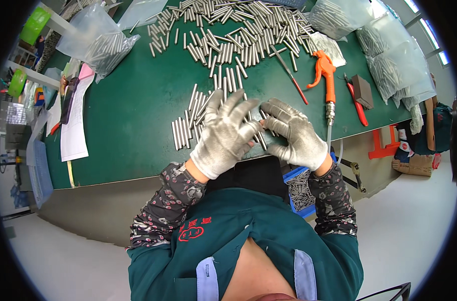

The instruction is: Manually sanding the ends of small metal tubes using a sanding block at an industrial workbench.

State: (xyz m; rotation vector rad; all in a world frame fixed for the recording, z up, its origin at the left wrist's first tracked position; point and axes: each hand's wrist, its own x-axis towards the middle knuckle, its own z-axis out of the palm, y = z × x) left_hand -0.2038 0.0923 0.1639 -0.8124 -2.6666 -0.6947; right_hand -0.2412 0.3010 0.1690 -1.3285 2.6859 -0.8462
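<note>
Both hands wear grey-white work gloves with bare fingertips on some digits, and they rest over short steel pins on the green table (123,130). My left hand (226,133) lies with fingers spread across a small cluster of pins (180,134), partly hiding it. My right hand (296,133) is beside it, fingers stretched and lightly bent, thumb apart. A few pins (261,139) show between the two hands, close to both thumbs; whether either hand pinches one is hidden. Farther back spreads a large loose heap of the same pins (253,40).
Right of the heap lie a red-handled thin tool (297,89), an orange air blow gun (325,75) with hose, red-handled pliers (358,105) and a brown block (362,92). Bagged pins (386,70) stand at right, another bag (105,50) at left. A blue bin (301,190) sits below the edge.
</note>
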